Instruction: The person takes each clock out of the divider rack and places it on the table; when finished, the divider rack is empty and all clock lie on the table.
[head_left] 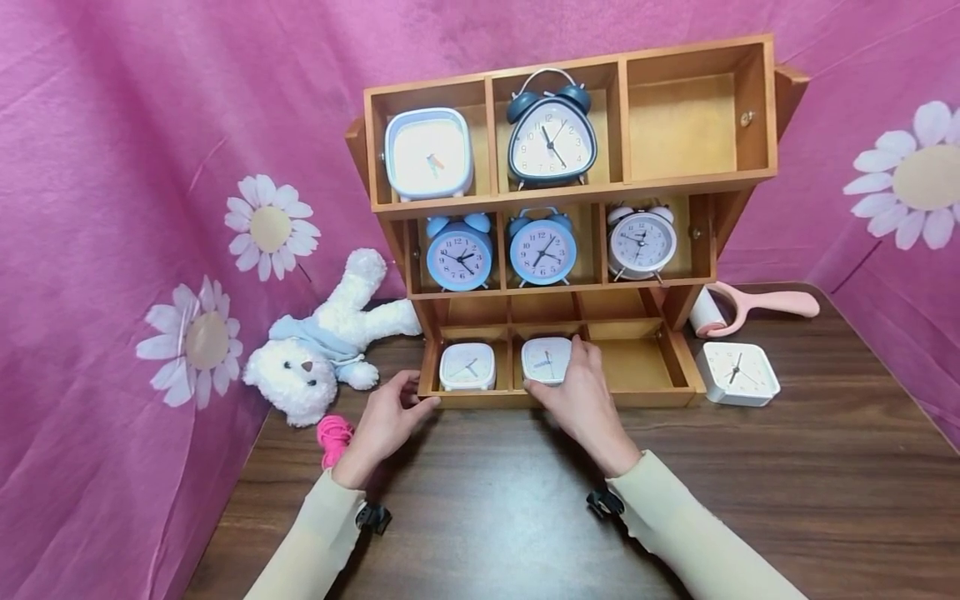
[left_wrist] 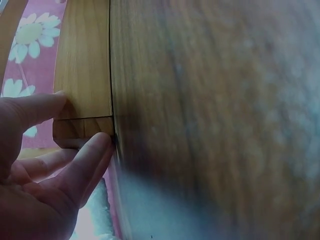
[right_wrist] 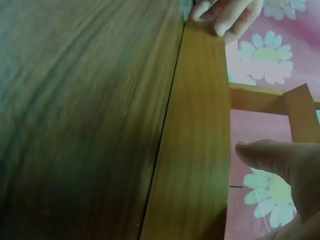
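A three-tier wooden display shelf (head_left: 480, 402) stands on the table. My left hand (head_left: 384, 427) pinches its lower left front corner, thumb on the front board and fingers round the end, as the left wrist view shows. At the bottom tier's middle compartment, my right hand (head_left: 583, 402) grips a white square alarm clock (head_left: 542, 360), thumb at its lower front and fingers at its right side. The clock leans back, and the hand covers its right edge. Left of it, a similar white clock (head_left: 467, 365) sits in its own compartment. The right wrist view shows the thumb (right_wrist: 265, 155) above the front board.
Clocks fill the middle tier, including a blue twin-bell one (head_left: 542, 248). Up top are a white clock (head_left: 429, 154) and a dark green one (head_left: 552, 142). Right of the shelf lie another white clock (head_left: 738, 373) and a lint roller (head_left: 772, 302); left, a teddy bear (head_left: 300, 371) and pink cord (head_left: 333, 437).
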